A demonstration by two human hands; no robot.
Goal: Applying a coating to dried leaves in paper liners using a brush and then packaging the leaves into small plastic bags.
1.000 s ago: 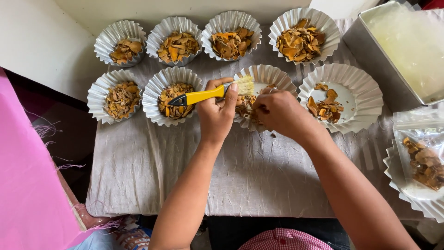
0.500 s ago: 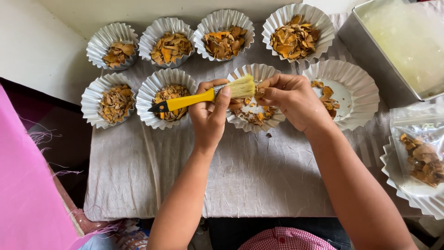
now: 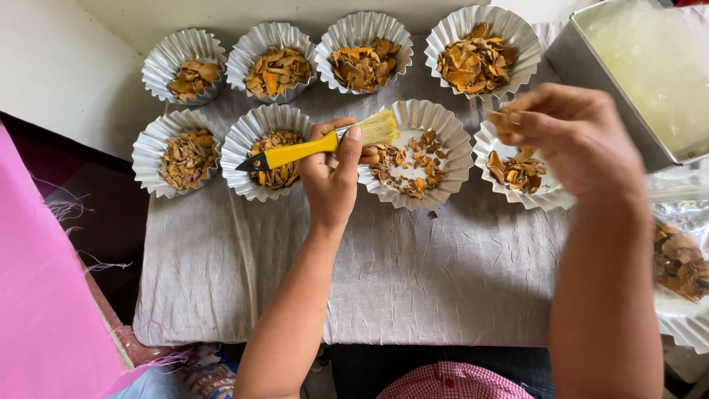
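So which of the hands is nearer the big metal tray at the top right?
Right. The right hand hovers just left of the metal tray, pinching an orange chip. The left hand is farther left, holding the yellow brush over a foil cup.

I see the left hand [image 3: 334, 174] gripping a yellow brush [image 3: 317, 146], bristles over the rim of a fluted cup [image 3: 418, 154] of orange chips, while the right hand [image 3: 572, 137] pinches a chip [image 3: 504, 120] above the next cup [image 3: 517, 166], on a grey cloth [image 3: 369, 273] beside a metal tray [image 3: 635, 74].
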